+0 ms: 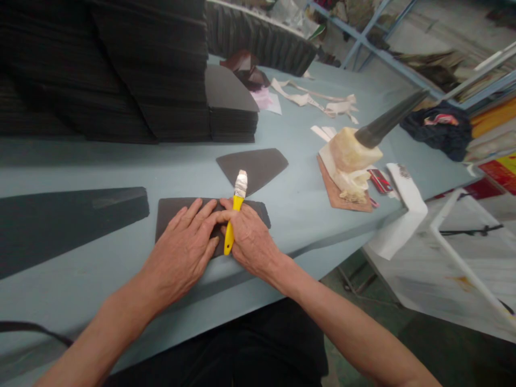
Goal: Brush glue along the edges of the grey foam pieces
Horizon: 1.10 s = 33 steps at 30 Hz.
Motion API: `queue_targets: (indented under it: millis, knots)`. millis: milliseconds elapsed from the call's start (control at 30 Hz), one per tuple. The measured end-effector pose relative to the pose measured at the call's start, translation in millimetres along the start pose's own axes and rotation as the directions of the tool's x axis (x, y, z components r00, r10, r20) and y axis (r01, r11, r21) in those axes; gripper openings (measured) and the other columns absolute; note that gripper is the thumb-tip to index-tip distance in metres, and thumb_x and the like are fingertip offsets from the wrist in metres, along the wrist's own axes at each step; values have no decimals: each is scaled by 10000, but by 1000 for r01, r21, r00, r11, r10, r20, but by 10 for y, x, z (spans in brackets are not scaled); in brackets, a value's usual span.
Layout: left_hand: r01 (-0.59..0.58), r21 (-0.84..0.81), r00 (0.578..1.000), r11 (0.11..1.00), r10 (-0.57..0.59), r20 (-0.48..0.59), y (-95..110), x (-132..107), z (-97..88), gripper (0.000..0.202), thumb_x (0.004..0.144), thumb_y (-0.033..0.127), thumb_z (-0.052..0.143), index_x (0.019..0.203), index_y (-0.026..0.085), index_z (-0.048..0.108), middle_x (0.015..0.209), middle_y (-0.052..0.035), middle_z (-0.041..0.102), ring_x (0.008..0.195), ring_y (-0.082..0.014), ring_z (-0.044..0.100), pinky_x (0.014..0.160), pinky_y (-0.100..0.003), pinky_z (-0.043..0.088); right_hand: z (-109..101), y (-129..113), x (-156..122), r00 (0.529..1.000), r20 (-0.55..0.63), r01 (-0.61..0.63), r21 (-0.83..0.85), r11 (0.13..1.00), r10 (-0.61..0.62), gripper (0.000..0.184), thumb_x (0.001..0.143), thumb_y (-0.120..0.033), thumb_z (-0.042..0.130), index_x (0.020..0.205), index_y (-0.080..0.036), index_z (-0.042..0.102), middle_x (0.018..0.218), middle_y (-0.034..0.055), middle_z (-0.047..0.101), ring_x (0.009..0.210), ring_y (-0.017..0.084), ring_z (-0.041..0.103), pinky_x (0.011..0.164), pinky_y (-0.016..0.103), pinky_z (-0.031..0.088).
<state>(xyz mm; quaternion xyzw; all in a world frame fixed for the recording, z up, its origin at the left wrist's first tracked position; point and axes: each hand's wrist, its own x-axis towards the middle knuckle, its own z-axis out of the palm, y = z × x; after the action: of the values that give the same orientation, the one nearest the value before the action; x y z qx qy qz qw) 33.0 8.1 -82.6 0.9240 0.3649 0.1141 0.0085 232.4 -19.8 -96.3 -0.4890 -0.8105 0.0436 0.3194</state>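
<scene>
My left hand [187, 239] lies flat with fingers outstretched on a dark grey sheet piece [168, 207] near the table's front edge. Beside it, my right hand [252, 234] grips a small brush [229, 236] with a yellow handle and a whitish, coated head pointing away from me. That hand also rests on the right part of the same piece, and its fingertips are partly hidden. Just beyond lies another dark piece [253, 166] with a pointed outline. A long dark piece [72, 223] stretches along the table on the left.
Tall stacks of dark sheets [173, 70] stand at the back left. On the right, a yellowish block with a dark cone-shaped spout [391, 121] sits on a brown board [328, 185]. Near it are a red box [379, 181] and a white strip [407, 193]. Pale scraps [302, 98] lie behind.
</scene>
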Motion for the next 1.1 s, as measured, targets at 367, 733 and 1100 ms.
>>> queue_targets:
  millis: [367, 733, 1100]
  knots:
    - [104, 17, 992, 994, -105, 77, 58, 21, -38, 608, 1092, 347, 298, 1624, 108, 468, 1737, -168, 426, 1622, -425, 368, 1276, -684, 398, -62, 34, -90, 999, -27, -46, 3, 999, 46, 182, 1064, -183, 504, 1188, -142, 630, 1527, 280, 634, 1353, 350, 646, 1104, 545, 556]
    - [290, 6, 949, 957, -288, 130, 90, 91, -107, 659, 1046, 495, 498, 1613, 158, 508, 1752, -222, 374, 1628, -497, 322, 1271, -750, 331, -112, 71, -180, 993, -1, -116, 49, 992, 116, 185, 1066, -185, 501, 1205, -166, 621, 1594, 262, 580, 1406, 345, 593, 1148, 570, 523]
    - [236, 73, 966, 969, -242, 91, 22, 34, -87, 710, 1069, 594, 432, 1617, 150, 507, 1735, -235, 398, 1612, -492, 350, 1295, -704, 310, -116, 97, -199, 992, 20, -127, 54, 990, 126, 218, 1053, -167, 517, 1237, -154, 633, 1601, 251, 576, 1397, 347, 588, 1156, 554, 513]
